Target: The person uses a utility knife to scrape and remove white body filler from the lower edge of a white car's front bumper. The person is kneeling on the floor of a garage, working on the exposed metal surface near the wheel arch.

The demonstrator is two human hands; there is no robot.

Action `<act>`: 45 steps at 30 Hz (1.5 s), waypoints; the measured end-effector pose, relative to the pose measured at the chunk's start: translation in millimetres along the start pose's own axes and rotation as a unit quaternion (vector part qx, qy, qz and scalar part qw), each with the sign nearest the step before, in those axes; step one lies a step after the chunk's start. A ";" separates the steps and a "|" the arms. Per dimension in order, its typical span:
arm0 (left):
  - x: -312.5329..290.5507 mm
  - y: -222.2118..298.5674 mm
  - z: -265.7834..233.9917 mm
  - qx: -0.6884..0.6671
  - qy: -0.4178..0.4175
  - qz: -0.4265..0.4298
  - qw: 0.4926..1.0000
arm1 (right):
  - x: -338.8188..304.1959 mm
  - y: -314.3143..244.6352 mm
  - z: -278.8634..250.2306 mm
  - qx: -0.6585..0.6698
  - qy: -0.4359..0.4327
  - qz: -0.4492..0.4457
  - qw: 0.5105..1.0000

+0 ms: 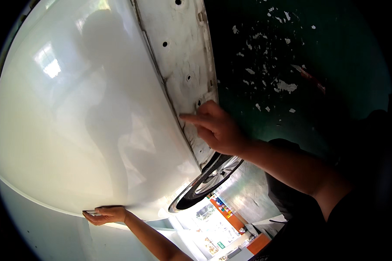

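My left hand [105,215] is nearest to me, low in the view, fingers stretched out flat and palm pressed against the lower edge of a glossy white car body panel [74,122]. It grips nothing; it only rests along that edge, where the panel meets a second white surface below it. My left forearm runs down from it toward the bottom of the picture.

Higher and to the right, my right hand [217,128] lies on the unpainted, scuffed inner flange [183,56] of the same panel. The index finger is straight and points left, its tip touching the seam where the dull flange meets the shiny outer skin; the other fingers are curled loosely and hold nothing. My right forearm comes in from the lower right, in a dark sleeve.

Just under the right hand a car wheel [209,180] with a dark tyre and a silver rim shows below the panel's edge.

The flange runs upward from my fingers and carries several small round holes. The panel's gloss mirrors a bright window and my own shadow. Beyond the flange, on the right, lies a dark green floor [292,56] with white patches where the paint has flaked.
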State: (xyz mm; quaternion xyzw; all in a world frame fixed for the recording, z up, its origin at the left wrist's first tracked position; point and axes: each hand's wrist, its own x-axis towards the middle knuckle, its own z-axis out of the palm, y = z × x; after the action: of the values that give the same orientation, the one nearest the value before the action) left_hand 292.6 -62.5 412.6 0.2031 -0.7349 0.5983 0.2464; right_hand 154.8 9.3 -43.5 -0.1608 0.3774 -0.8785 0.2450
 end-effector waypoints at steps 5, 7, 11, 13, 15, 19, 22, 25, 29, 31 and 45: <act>-1.2 -3.1 -2.3 -0.001 -0.011 0.000 1.000 | 2.4 -6.1 0.4 0.043 -0.026 0.019 0.999; 0.8 -0.7 -3.9 -0.002 -0.016 -0.008 1.000 | -7.8 -5.4 4.5 0.037 -0.032 0.025 0.999; -0.3 27.2 -1.0 -0.034 -0.014 -0.050 0.998 | -30.4 -3.2 14.0 0.011 -0.066 0.033 0.997; -0.3 28.4 -0.8 -0.045 -0.013 -0.072 0.996 | -40.2 -1.0 16.0 0.001 -0.082 0.034 0.996; 1.1 18.6 -2.8 -0.045 -0.014 -0.090 0.995 | -46.4 -3.0 13.4 -0.005 -0.108 0.041 0.993; 0.8 4.8 -3.7 -0.027 -0.015 -0.036 0.999 | -54.2 -1.8 20.4 -0.008 -0.097 0.061 0.993; -0.6 7.8 -2.5 -0.029 -0.013 -0.050 0.998 | -57.1 -1.6 18.2 -0.032 -0.123 0.063 0.990; -0.4 7.1 -2.5 -0.023 -0.016 -0.043 0.999 | -71.2 -0.3 14.5 -0.070 -0.173 0.072 0.980; 0.7 2.3 -2.8 -0.019 -0.010 -0.033 0.999 | -87.8 6.3 17.0 -0.075 -0.179 0.060 0.979; 0.3 10.7 -2.4 -0.022 -0.005 -0.047 0.999 | -90.8 14.0 19.7 -0.031 -0.151 0.088 0.984; 0.0 28.7 -1.1 -0.046 -0.017 -0.089 0.995 | 14.5 -5.3 13.9 0.322 -0.197 0.408 0.831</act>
State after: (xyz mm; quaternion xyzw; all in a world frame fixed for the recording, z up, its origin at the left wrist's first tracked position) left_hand 275.6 -55.6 390.4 0.2663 -0.7446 0.5359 0.2955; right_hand 147.6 -3.7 -28.9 -0.0739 0.0484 -0.7198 0.6886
